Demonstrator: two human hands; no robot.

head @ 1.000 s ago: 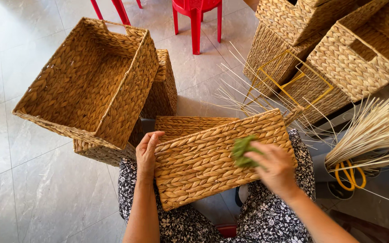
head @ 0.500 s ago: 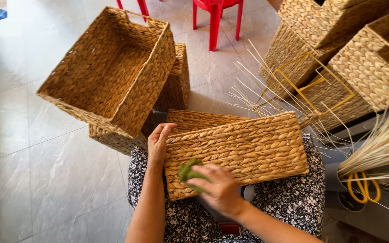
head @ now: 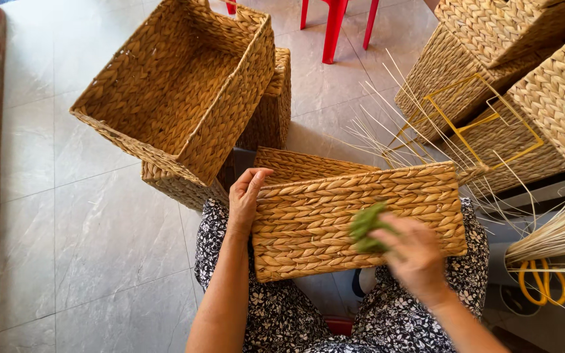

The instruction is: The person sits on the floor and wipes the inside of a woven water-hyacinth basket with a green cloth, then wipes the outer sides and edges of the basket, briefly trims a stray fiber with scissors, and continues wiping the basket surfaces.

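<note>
So there's a rectangular woven straw-coloured basket (head: 361, 219) resting on the person's lap, tipped so one long flat side faces up toward the camera. The left hand (head: 246, 196) is wrapped around its left end, thumb on the near face and fingers curled over the edge, holding it firmly. The right hand (head: 416, 255) is pressed onto the middle of that face with a small crumpled green cloth pad (head: 367, 227) pinched under the fingertips; the hand is a bit blurred, but the fingers are clearly closed on the pad.

Just behind the lap basket there's a big open-topped woven box basket (head: 178, 91), tilted on its side so you look straight into it, and it's leaning on a lower woven basket (head: 184, 186) sitting on the grey tiled floor (head: 86, 248). Upper right is a stack of more woven baskets (head: 531, 72), one with a thin yellow wire frame (head: 479, 121) and loose pale reed strands (head: 387, 124) sticking out of it. A bundle of pale straw (head: 557, 229) lies at the right edge, with yellow-handled scissors (head: 541, 284) just beneath it. Red chair legs (head: 335, 29) show at the top. No labels or signs on anything that I can see.
</note>
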